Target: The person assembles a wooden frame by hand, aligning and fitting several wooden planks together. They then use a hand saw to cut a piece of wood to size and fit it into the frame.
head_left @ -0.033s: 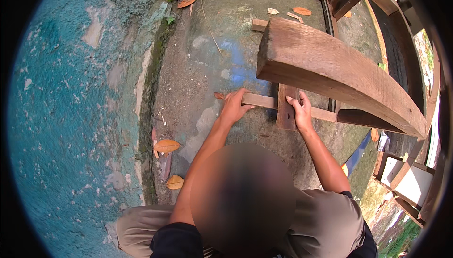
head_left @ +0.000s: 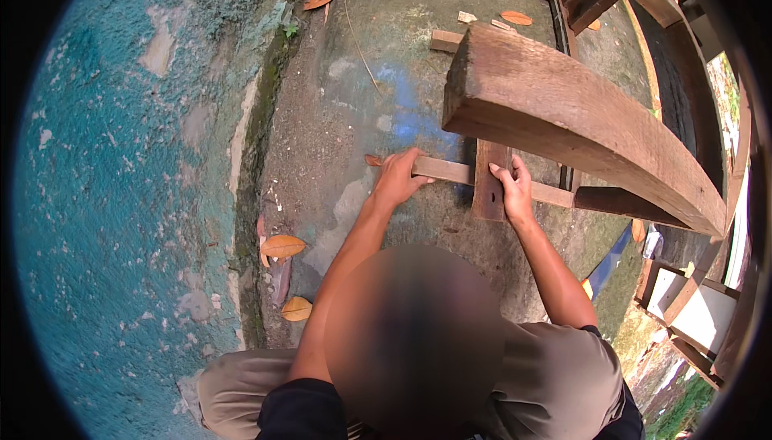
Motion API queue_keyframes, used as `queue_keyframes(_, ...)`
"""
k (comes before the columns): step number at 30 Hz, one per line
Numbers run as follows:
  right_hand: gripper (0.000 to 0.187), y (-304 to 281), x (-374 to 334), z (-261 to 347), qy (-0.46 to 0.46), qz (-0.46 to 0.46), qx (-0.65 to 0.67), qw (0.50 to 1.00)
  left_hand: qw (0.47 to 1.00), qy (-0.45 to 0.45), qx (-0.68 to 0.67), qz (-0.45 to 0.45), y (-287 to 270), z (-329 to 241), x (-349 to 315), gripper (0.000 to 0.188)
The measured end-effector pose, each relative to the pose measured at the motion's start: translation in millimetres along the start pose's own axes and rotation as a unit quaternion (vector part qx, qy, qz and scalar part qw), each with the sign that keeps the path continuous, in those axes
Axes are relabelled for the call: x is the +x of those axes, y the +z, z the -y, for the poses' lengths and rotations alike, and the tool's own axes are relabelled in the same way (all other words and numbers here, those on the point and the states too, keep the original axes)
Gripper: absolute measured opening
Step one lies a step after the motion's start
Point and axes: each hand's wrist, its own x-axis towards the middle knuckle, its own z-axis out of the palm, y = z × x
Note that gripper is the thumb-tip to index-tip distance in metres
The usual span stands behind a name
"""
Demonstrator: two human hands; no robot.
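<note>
Nothing has shifted since the earlier frame: both our hands rest where they were, on the same crossed pieces of wood. We press our left hand (head_left: 398, 176) flat over the near end of a thin wooden slat (head_left: 447, 170) that lies on the concrete ground (head_left: 338, 110), fingers curled loosely over its top edge rather than closed around it. Our right hand (head_left: 515, 192) lies just beside it, its fingers draped over the right edge of a short dark wooden block (head_left: 489, 191) with a small hole in its face; that block crosses the slat at a right angle and touches it. Neither hand lifts anything, both simply bear down. Above the block, a heavy curved timber beam (head_left: 579, 118) reaches off to the right, its sawn end facing us. A rough teal wall (head_left: 121, 199) fills the left side, and dry orange leaves (head_left: 283, 245) lie along its mossy foot. Farther up the ground we see small wood offcuts (head_left: 445, 40).
</note>
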Motion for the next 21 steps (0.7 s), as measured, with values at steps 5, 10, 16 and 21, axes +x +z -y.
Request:
queue_keyframes(5, 0.038, -12, -1, -8, -0.022, 0.013, -0.009, 1.0, 1.0, 0.024, 0.016, -0.004, -2, -6, 2, 0.049)
queue_keyframes(10, 0.038, -16, 10, 2, 0.036, 0.016, -0.012, 0.999, 0.998, 0.045, 0.04, -0.024, -8, -5, 5, 0.048)
queue_keyframes(16, 0.033, -15, 15, 1, 0.018, -0.006, 0.005, 1.0, 0.998, 0.024, 0.054, -0.008, -16, -15, 3, 0.049)
queue_keyframes(21, 0.035, 22, 16, 21, 0.02, 0.039, 0.07, 0.997, 0.998, 0.023, 0.061, -0.007, -19, -18, -1, 0.049)
